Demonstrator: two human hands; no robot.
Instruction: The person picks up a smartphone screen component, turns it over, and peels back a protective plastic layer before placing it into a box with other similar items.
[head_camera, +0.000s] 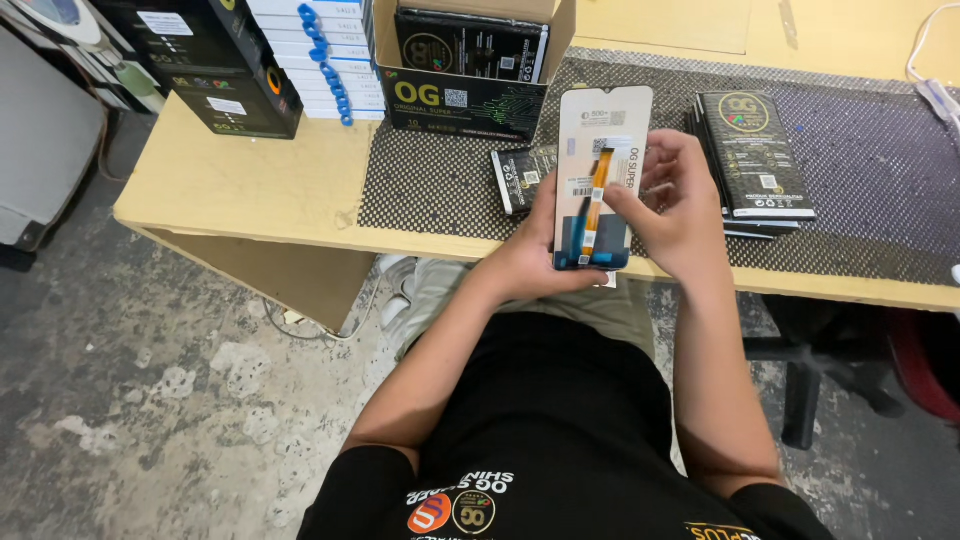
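The person is holding a phone screen panel (603, 175) upright over the near edge of the bench (250, 190), back side facing the camera. The left hand (535, 255) is gripping its lower left edge, fingers closed around it. The right hand (672, 205) is pinching the orange flex cable (597, 195) running down the panel's back. Beyond, on the dotted mat (440, 180), a small black packet (520, 178) is lying, a stack of flat black boxes (752, 155) is sitting toward the right, and an open carton (470, 60) is standing at the far edge.
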